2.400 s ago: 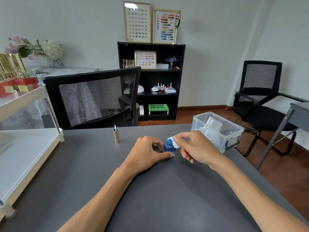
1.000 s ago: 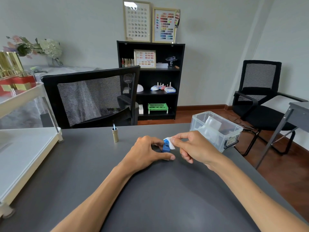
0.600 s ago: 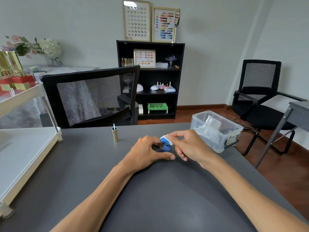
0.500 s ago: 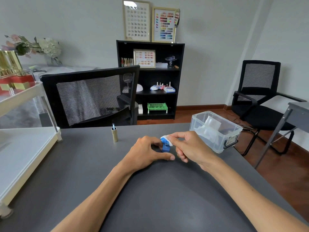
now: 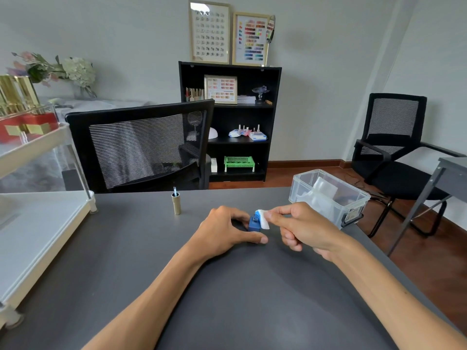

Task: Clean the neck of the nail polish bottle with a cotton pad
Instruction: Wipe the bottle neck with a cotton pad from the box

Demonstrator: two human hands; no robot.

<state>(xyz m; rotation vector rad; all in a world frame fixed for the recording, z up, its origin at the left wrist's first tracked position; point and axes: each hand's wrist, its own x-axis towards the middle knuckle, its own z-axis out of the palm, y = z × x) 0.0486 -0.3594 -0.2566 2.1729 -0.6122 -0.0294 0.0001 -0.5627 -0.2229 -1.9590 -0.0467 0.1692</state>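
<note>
A small blue nail polish bottle (image 5: 253, 224) stands uncapped on the grey table (image 5: 227, 299). My left hand (image 5: 225, 233) wraps around its base with thumb and fingers. My right hand (image 5: 300, 228) pinches a white cotton pad (image 5: 263, 219), stained blue along its edge, against the right side of the bottle's neck. The bottle's gold cap with its brush (image 5: 176, 203) stands upside down to the left, apart from both hands.
A clear plastic box (image 5: 328, 195) holding white pads sits at the table's right edge. A white cart (image 5: 38, 223) stands at the left. A black mesh chair (image 5: 141, 145) faces the table's far side. A second chair and another grey table are on the right.
The cotton pad has shifted around the bottle's neck, from the top of the neck to its right side. My left hand has kept its hold on the bottle.
</note>
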